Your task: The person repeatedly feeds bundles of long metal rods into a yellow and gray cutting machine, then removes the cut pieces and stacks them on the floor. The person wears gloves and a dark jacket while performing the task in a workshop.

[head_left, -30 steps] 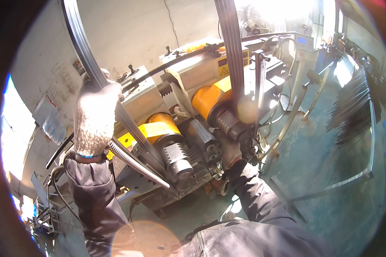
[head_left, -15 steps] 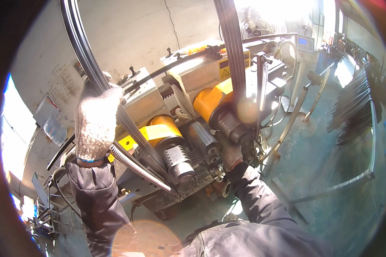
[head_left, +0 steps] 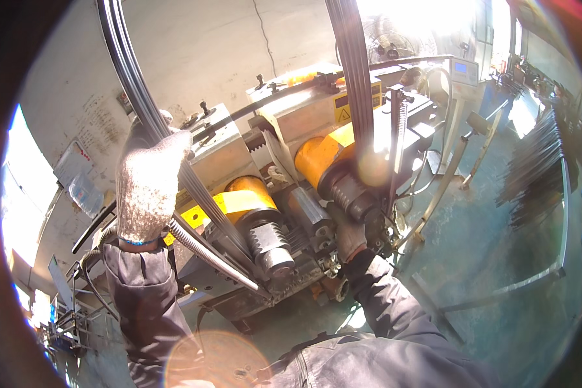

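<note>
My left hand [head_left: 150,187], in a pale knit glove, is closed round a bundle of long dark metal rods [head_left: 126,58]. The bundle slants from the upper left down toward the left black ridged cylinder [head_left: 267,240] of a machine. My right hand [head_left: 350,238], also gloved, reaches in low between a grey block [head_left: 309,210] and the right black ridged cylinder [head_left: 350,194]. Its fingers are hidden among the machine parts, so their grip does not show. A second rod bundle [head_left: 354,71] comes down from the top to the right cylinder.
Yellow housings [head_left: 247,193] sit behind the cylinders. A flexible metal conduit [head_left: 207,255] crosses below my left hand. A control box [head_left: 463,68] stands on a post at the back right. Many thin rods [head_left: 540,171] rest on a rack at right.
The whole view has shifted slightly. My left hand stays closed on the rod bundle, and my right hand stays low beside the right cylinder.
</note>
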### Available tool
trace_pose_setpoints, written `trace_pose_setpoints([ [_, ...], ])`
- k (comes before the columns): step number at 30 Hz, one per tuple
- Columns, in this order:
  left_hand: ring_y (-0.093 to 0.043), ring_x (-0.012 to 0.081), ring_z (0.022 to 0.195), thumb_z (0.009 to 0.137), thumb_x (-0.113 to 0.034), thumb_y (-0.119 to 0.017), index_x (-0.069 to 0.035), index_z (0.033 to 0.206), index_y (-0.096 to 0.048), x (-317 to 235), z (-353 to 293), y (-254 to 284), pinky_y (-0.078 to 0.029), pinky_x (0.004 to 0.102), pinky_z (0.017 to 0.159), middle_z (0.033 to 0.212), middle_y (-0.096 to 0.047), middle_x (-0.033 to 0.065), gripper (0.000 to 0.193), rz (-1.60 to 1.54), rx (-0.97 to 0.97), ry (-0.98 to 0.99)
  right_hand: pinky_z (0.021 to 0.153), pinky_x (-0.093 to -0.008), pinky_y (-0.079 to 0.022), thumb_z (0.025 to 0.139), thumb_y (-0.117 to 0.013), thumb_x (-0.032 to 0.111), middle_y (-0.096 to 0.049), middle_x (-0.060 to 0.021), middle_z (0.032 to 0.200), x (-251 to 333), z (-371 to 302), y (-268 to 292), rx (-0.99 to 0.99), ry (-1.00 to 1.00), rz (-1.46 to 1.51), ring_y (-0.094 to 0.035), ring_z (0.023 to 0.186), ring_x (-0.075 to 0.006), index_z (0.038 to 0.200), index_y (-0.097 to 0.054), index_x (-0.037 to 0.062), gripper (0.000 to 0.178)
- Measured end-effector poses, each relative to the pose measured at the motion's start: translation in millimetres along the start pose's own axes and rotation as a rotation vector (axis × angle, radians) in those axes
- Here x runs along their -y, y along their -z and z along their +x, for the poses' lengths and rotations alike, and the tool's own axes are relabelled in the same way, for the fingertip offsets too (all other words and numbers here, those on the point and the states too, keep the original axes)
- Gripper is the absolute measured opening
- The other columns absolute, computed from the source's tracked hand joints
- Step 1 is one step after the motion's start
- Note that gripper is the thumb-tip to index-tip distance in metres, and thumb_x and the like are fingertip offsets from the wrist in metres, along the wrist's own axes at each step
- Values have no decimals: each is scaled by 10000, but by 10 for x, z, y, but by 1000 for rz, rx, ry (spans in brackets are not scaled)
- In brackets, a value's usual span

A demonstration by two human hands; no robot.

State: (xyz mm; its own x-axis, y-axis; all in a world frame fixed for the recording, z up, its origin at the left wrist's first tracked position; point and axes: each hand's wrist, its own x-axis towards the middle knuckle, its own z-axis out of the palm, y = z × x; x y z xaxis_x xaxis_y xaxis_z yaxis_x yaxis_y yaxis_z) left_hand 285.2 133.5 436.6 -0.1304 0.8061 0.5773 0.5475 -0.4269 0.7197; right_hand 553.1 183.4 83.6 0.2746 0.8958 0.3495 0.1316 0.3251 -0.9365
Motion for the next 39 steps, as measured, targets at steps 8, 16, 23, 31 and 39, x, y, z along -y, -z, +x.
trace_pose_setpoints([
  [8,-759,158,935,1061,-101,-779,-35,1345,-697,-61,74,55,-636,313,830,1055,-750,57,303,-52,16,-6,1007,-412,-564,1095,-664,196,-811,-128,1195,1,25,-32,10,-127,105,-758,1154,-245,1226,-802,-6,278],
  [16,-780,179,859,1074,-175,-797,-22,1301,-727,-289,284,115,-657,307,766,1000,-805,106,283,-26,-112,13,964,-398,-572,1081,-698,184,-761,-116,1287,-61,38,-73,-42,-92,250,-726,1103,-216,1339,-754,31,306],
  [23,-793,196,869,1054,-64,-717,-28,1351,-670,-108,28,159,-693,337,773,1014,-779,95,303,101,-34,112,937,-369,-571,1059,-664,150,-799,-122,1234,-431,-27,-71,37,-92,179,-736,1074,-208,1378,-752,-6,366],
  [31,-834,226,982,972,-139,-829,-65,1340,-719,-123,-6,346,-706,346,883,1036,-817,129,391,133,88,183,1029,-402,-578,952,-693,17,-793,-162,1299,-648,-46,-116,0,-134,295,-746,1183,-295,1327,-791,4,387],
  [39,-829,233,1008,994,-188,-836,-60,1341,-703,-135,-59,313,-709,382,933,1076,-811,104,393,104,101,139,1071,-412,-561,983,-705,19,-783,-163,1305,-639,-61,-25,94,51,72,-727,1205,-298,1366,-765,-7,389],
])
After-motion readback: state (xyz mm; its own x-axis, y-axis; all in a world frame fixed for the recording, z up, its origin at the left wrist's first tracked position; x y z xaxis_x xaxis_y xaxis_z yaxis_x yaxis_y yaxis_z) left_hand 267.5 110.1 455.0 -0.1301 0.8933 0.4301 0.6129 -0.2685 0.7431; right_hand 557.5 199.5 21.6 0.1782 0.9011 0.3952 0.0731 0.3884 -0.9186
